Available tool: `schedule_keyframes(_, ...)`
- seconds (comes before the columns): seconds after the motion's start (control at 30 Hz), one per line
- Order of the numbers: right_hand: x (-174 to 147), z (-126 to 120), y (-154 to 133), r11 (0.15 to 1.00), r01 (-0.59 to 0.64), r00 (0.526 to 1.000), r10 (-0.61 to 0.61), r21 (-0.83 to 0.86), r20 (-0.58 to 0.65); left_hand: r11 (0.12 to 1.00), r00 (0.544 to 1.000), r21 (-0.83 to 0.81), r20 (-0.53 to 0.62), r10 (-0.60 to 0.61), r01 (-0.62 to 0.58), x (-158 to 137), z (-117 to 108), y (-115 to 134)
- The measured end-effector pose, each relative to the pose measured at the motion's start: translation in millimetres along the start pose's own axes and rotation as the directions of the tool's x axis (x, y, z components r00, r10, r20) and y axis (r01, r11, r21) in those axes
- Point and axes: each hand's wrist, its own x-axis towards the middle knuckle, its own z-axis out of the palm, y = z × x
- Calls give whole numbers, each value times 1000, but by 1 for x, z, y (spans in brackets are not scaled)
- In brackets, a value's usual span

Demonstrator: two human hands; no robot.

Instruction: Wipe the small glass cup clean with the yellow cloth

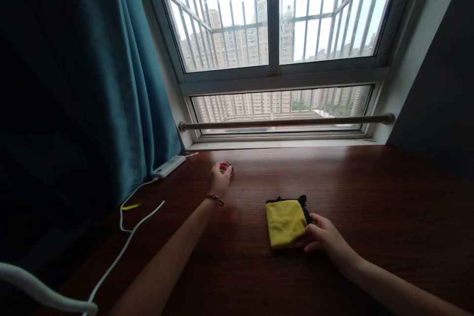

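Observation:
Toward the window, my left hand (219, 181) is closed at the wooden surface, fingers curled around a small dark, shiny, rounded object (231, 170) whose kind I cannot make out. A beaded bracelet (215, 199) circles that wrist. Nearer to me, my right hand (321, 235) grips the right edge of a folded yellow cloth (286, 223) with black trim. Its thumb rests on the cloth's edge, and the other fingers are partly hidden. The cloth appears to be just at or slightly above the surface; I cannot tell which.
A reddish-brown wooden surface (370, 197) runs to the window. At left lie a white power strip (169, 166), a white cable (128, 244) and a yellow strip (131, 206), beside a blue curtain (140, 94). A horizontal rail (289, 122) crosses the lower window.

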Motion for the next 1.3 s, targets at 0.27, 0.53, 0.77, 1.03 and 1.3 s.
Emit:
schedule_keyframes(0.27,5,-3,6,1000,17,999,-17,7,33,964,980,176,-51,-194,200,43,-14,-78)
schedule_keyframes(0.53,3,2,3,997,42,999,-41,-69,20,964,974,144,16,-228,223,53,-5,-95)
schedule_keyframes(0.77,1,2,2,994,38,999,-36,-104,22,951,948,96,95,-304,295,58,-5,-98)
schedule_keyframes(1.03,5,-4,-2,997,-72,995,71,15,75,889,892,-117,162,-422,442,52,-11,-82)
schedule_keyframes(1.3,-5,0,-15,945,35,985,-87,325,146,698,854,-526,457,-249,486,13,6,-17)
